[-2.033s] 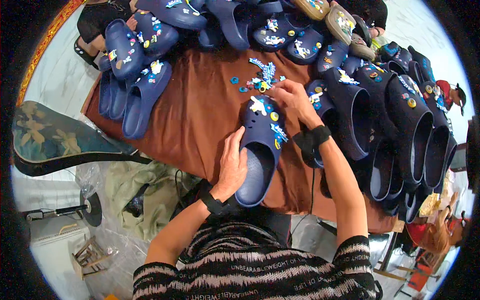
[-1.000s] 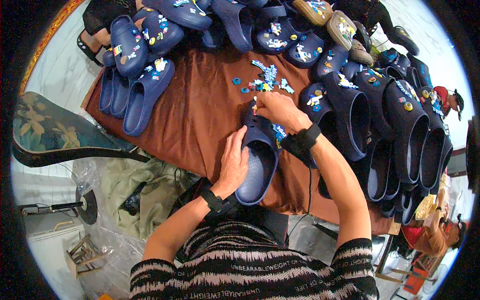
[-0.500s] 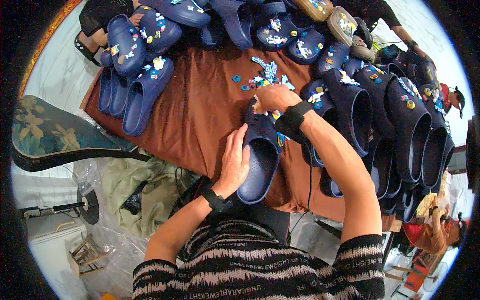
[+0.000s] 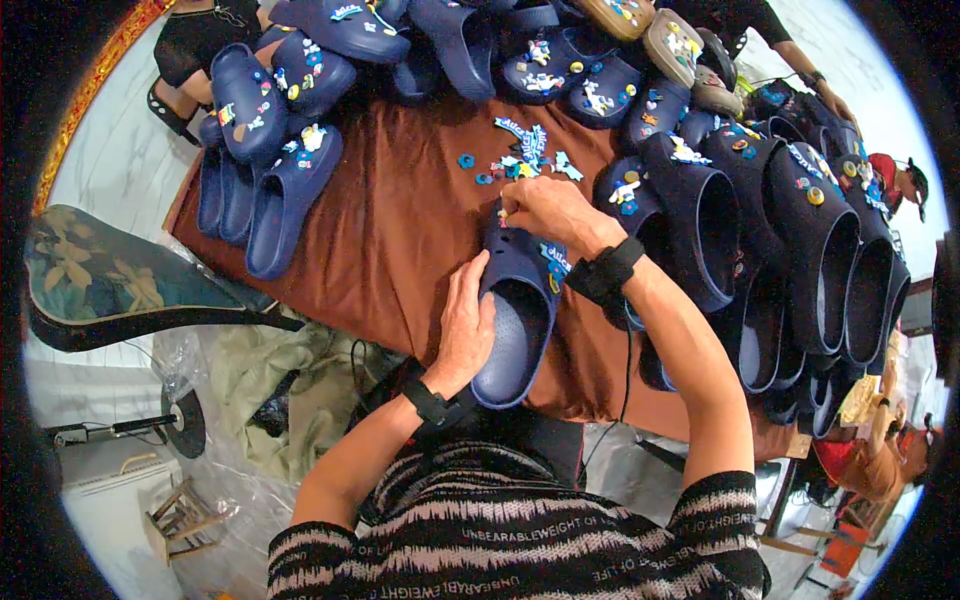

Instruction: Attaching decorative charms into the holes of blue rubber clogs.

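Note:
A navy blue clog (image 4: 512,350) lies in front of me with its toe pointing away and its heel nearest me. My left hand (image 4: 466,325) holds its left side, fingers long against the outer wall and thumb by the opening. At the toe, my right hand (image 4: 548,210) is closed in a pinch on a small light-coloured shoe charm (image 4: 503,214). Whether the charm is seated in a hole cannot be made out. A blue and white charm (image 4: 553,257) sits on the clog's right side. Just beyond my right hand is a pile of loose charms (image 4: 535,150).
The table bears a brown cloth (image 4: 390,200). Decorated navy clogs (image 4: 700,230) crowd its right side and far edge, with a tan clog (image 4: 672,48) among them. More clogs (image 4: 290,200) stand at the left, near a floral padded board (image 4: 110,275). Other people are around the table.
My right hand has shifted slightly, uncovering more of the clog's upper and the charm in its fingertips. My left hand keeps its place on the clog. The view has shifted a little.

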Action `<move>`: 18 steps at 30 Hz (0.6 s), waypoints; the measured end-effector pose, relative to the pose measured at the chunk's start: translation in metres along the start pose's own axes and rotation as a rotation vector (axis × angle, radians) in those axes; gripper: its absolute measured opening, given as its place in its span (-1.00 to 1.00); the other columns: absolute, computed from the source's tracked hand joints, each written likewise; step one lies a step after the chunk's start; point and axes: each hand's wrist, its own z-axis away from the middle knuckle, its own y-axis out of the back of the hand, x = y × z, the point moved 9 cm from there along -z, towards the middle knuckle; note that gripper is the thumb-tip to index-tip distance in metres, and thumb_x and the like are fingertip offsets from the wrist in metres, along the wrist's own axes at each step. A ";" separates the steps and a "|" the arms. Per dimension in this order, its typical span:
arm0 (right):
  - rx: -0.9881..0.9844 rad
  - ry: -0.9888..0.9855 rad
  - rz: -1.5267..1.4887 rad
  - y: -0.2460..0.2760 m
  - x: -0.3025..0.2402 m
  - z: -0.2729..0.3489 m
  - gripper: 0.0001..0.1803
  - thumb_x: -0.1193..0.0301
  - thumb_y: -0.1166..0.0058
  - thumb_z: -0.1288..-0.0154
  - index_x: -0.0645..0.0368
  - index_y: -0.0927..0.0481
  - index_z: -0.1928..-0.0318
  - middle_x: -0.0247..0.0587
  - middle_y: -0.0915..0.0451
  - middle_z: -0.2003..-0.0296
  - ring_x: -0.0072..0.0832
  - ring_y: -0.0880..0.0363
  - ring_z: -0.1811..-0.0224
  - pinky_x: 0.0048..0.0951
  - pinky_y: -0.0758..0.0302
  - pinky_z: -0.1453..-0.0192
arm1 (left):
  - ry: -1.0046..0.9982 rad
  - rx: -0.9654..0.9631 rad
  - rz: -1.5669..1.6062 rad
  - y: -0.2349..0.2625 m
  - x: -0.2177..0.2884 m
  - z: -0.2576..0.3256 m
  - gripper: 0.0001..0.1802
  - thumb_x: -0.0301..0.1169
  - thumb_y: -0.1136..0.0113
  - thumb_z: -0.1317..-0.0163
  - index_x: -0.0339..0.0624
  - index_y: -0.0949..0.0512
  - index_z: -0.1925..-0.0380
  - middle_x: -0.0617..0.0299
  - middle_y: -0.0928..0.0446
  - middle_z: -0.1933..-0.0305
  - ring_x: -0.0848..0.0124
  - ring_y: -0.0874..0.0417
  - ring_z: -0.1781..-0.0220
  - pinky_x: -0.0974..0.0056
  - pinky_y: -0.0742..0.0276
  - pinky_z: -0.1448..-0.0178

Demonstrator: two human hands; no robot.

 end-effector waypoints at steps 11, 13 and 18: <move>0.102 -0.125 -0.071 0.003 -0.002 0.017 -0.80 0.28 -0.20 -0.26 0.13 -0.62 0.22 0.00 -0.70 0.27 0.01 -0.68 0.15 0.03 -0.58 0.11 | 0.009 -0.004 0.024 0.001 0.002 -0.001 -0.41 -0.57 0.05 -0.35 -0.23 -0.24 -0.41 -0.07 -0.30 -0.40 0.00 -0.29 -0.47 0.10 -0.16 -0.55; 0.075 -0.123 -0.179 0.001 0.001 0.017 -0.80 0.29 -0.22 -0.24 0.13 -0.62 0.23 0.00 -0.70 0.27 0.01 -0.68 0.15 0.02 -0.57 0.10 | 0.015 -0.001 0.015 0.001 0.001 -0.001 -0.41 -0.57 0.05 -0.34 -0.23 -0.24 -0.41 -0.08 -0.30 -0.40 0.00 -0.29 -0.48 0.10 -0.15 -0.55; 0.155 -0.053 -0.218 0.006 0.001 0.020 -0.81 0.31 -0.25 -0.18 0.14 -0.63 0.27 -0.01 -0.70 0.29 0.01 -0.68 0.14 -0.02 -0.57 0.08 | 0.009 -0.003 0.018 0.000 0.002 -0.001 -0.41 -0.58 0.05 -0.35 -0.24 -0.24 -0.41 -0.09 -0.30 -0.40 0.00 -0.29 -0.47 0.10 -0.15 -0.55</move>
